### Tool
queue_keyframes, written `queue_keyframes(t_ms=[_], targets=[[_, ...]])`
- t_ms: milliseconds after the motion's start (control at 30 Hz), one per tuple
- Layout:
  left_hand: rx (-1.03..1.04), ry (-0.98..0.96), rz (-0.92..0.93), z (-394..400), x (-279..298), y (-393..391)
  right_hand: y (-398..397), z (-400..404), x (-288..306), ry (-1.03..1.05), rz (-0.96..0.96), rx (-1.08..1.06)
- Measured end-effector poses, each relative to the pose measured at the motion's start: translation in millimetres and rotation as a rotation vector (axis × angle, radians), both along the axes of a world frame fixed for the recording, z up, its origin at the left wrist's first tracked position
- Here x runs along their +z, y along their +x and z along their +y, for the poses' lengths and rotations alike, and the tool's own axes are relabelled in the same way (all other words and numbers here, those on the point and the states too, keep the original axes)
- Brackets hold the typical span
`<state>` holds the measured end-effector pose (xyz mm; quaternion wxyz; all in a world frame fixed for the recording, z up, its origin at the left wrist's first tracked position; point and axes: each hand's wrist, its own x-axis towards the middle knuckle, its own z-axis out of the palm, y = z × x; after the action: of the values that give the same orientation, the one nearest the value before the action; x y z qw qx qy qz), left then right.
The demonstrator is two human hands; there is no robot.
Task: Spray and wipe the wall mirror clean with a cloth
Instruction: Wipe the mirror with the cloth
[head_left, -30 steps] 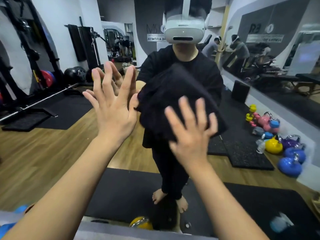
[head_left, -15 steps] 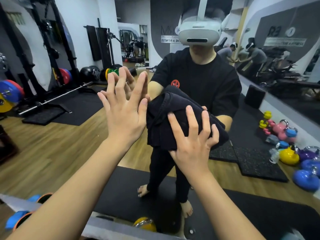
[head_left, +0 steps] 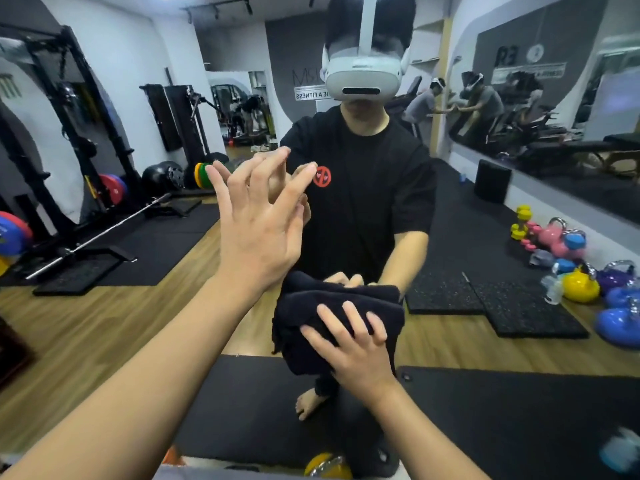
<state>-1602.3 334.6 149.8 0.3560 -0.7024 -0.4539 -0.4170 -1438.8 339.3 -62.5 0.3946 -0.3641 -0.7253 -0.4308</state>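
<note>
Item: wall mirror point(head_left: 104, 323), wiping in hand. Your right hand point(head_left: 353, 344) presses the folded black cloth point(head_left: 311, 323) flat to the glass, low centre, fingers spread. Left hand point(head_left: 256, 223) braces, fingers splayed, empty. Advice: overlap passes, press evenly.

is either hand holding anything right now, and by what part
The right hand presses a folded black cloth flat against the mirror, fingers spread on its lower face. The left hand holds nothing.
</note>
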Motion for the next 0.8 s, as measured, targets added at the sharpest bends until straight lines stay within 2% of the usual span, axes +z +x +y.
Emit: queue_keyframes(t_ms=[100,167,367,433,533,733,800], targets=[[-0.031,0.000,0.029,1.3,-1.4,-9.6,8.7,-3.7,32.8,-0.013,0.090,0.040],[-0.074,0.016,-0.034,-0.2,-0.5,-18.9,17.5,-9.2,71.7,-0.035,0.224,0.057],[-0.056,0.085,-0.216,1.0,7.7,-59.0,27.3,-13.9,183.9,-0.002,0.880,0.019],[-0.017,0.073,-0.346,0.3,11.0,-72.9,12.3,-10.1,187.7,0.017,0.960,0.032],[0.047,-0.029,-0.480,-0.6,11.5,-87.7,-27.9,-2.6,145.6,0.062,0.756,0.016],[0.005,-0.118,-0.409,3.7,-8.0,-94.7,-91.0,-11.4,17.7,-0.074,0.079,0.100],[0.002,-0.118,-0.405,1.5,-11.5,-99.1,-89.4,-11.0,9.3,-0.098,0.010,0.078]])
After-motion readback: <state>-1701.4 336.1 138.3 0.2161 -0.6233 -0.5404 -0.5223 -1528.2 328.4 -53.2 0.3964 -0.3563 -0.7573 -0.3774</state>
